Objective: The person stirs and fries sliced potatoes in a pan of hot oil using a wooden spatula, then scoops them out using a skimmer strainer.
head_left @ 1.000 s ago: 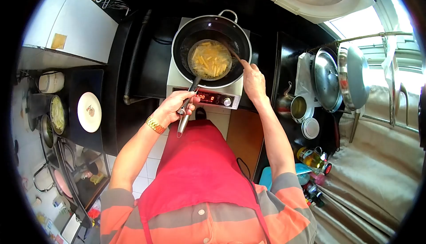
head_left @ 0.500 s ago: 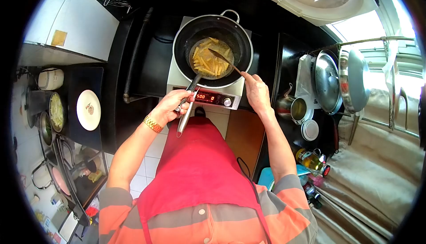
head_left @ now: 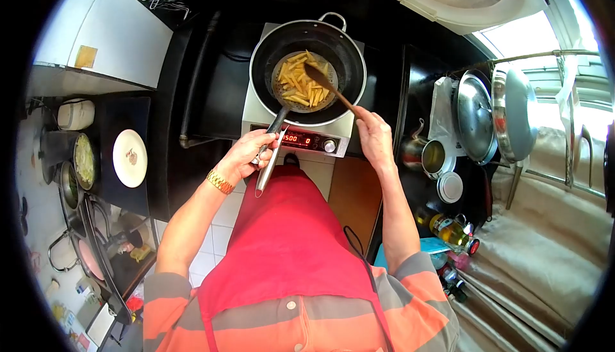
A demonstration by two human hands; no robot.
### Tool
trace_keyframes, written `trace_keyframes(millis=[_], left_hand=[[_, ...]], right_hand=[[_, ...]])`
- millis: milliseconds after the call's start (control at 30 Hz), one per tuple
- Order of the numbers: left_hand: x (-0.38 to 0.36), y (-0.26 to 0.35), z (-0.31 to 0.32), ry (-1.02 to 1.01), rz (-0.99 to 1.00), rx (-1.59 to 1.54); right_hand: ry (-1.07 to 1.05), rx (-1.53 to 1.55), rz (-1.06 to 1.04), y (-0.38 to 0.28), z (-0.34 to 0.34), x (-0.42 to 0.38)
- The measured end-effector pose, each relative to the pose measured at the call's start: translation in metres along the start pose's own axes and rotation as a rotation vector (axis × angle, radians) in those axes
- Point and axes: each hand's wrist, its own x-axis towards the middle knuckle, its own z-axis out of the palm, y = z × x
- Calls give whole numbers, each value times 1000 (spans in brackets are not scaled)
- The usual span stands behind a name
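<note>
A dark wok (head_left: 269,44) rests on a silver cooktop (head_left: 343,135) with a red lit display. Yellow strips of food (head_left: 296,78) lie in bubbling liquid inside a round strainer in the wok. My left hand (head_left: 248,153) is closed around the handles in front of the wok, one dark and one metal. With my right hand (head_left: 374,135) I grip the end of a wooden spatula (head_left: 333,90), whose blade is over the right part of the strips. A gold watch band is on my left wrist.
At the left a white plate (head_left: 130,158) lies on a dark surface, near a bowl of shredded green food (head_left: 84,161). To the right are a metal pot (head_left: 433,156), a white lid (head_left: 450,187), an oil bottle (head_left: 448,229) and hanging pans (head_left: 474,116).
The spatula blade has shifted slightly right and turned its broad face up. The strips lie in a different arrangement. My right hand has moved a little, while my left keeps its hold.
</note>
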Motion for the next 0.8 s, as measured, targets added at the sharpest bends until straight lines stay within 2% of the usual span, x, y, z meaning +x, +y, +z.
trace_keyframes(millis=[167,333,467,633,800], left_hand=[[-4,0,2,13,15,1],[1,-2,0,-5,27,6],[0,-1,2,0,22,23],[-8,-1,5,14,46,31],[-14,1,9,29,56,59]], right_hand=[[67,-93,64,10,-7,0],[5,-246,8,12,13,2],[-42,-234,12,3,7,-2],[60,-159,84,-7,-16,-4],[93,-148,41,8,-7,-1]])
